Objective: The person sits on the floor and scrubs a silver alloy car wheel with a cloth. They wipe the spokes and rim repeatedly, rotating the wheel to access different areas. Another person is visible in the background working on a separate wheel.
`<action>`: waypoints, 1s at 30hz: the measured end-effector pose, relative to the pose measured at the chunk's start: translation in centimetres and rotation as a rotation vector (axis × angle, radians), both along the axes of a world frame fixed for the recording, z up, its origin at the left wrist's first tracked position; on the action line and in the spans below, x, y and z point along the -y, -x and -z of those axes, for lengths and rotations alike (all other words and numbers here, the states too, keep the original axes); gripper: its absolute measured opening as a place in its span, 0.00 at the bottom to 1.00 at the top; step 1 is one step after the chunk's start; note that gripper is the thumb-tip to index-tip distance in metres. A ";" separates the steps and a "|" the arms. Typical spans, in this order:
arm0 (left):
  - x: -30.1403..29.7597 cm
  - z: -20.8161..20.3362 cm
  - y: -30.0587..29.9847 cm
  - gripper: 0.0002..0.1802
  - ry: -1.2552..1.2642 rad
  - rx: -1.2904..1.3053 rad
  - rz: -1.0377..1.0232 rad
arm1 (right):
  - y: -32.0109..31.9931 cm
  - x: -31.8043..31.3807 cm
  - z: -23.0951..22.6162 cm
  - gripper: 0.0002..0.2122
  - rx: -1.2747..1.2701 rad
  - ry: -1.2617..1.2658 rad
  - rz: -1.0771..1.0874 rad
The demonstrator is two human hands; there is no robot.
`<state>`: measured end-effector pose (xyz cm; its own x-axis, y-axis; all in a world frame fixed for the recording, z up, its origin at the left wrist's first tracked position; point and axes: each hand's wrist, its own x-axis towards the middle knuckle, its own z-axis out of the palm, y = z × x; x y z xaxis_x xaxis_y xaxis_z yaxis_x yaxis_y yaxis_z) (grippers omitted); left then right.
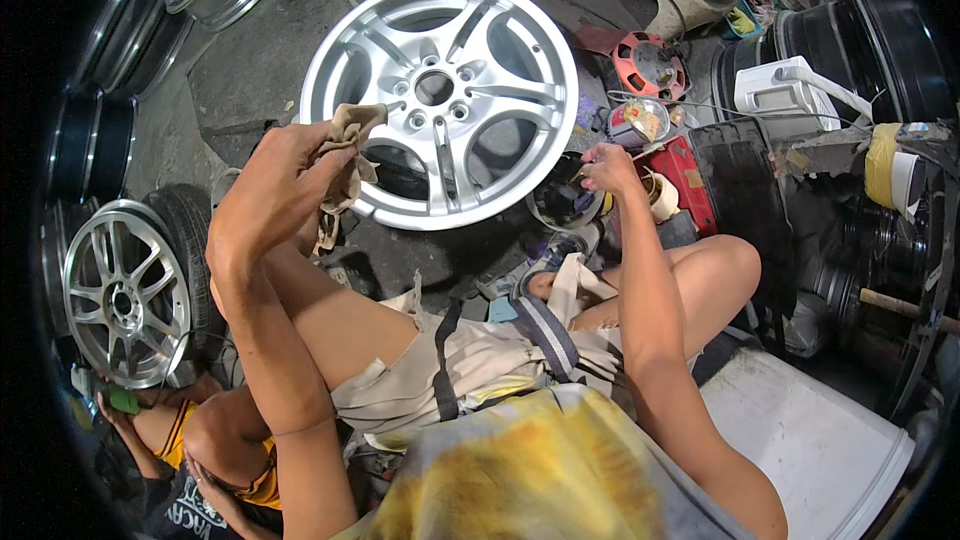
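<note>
Now we see the left hand (275,185) squeezing a tan rag (350,155) against the rim of a big silver wheel (440,100) lying flat on the dark ground (250,70). Our right hand (607,168) is bunched up beside the wheel, over a small round tin (562,202), fingers pinched on something too small to tell.
</note>
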<state>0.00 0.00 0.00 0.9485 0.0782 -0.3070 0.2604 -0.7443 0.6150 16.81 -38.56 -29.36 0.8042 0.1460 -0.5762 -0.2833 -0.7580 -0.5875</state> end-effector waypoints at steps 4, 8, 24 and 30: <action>0.2 0.1 -0.1 0.15 0.031 -0.032 -0.009 | -0.1 0.6 -0.1 0.06 -0.117 -0.047 0.001; 0.4 0.1 0.1 0.15 -0.004 -0.005 0.008 | 0.4 -0.1 -1.3 0.06 -0.061 0.022 0.018; 0.3 -0.2 0.1 0.14 -0.015 -0.018 0.006 | 5.0 -3.6 -0.9 0.14 0.360 0.594 -0.308; 0.1 0.2 0.1 0.14 -0.030 0.007 0.028 | 7.6 -4.4 2.4 0.09 0.287 0.723 -0.391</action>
<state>-0.07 -0.07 -0.19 0.9527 0.0604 -0.2980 0.2345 -0.7696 0.5940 9.24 -34.19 -31.76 0.9013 0.1188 -0.4166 0.1607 -0.9847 0.0668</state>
